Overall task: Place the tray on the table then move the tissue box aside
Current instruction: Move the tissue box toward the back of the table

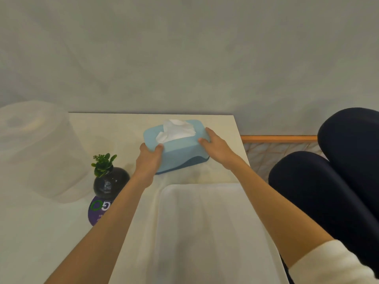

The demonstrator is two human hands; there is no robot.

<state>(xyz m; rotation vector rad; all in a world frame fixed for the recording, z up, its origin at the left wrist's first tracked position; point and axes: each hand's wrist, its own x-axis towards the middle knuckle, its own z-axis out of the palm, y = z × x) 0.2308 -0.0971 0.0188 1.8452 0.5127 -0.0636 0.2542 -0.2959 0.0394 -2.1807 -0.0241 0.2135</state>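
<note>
A light blue tissue box (pixel 180 152) with a darker blue base and a white tissue sticking out of its top stands on the white table (pixel 217 124) toward the far right. My left hand (pixel 148 160) grips its left end and my right hand (pixel 217 146) grips its right end. A white tray (pixel 205 232) with a raised rim lies on the table in front of the box, between my forearms.
A small green plant in a dark round vase (pixel 108 181) stands left of my left arm, on a purple round coaster (pixel 97 210). A blurred white translucent container (pixel 37 148) sits at the far left. A dark chair (pixel 338 181) is at the right.
</note>
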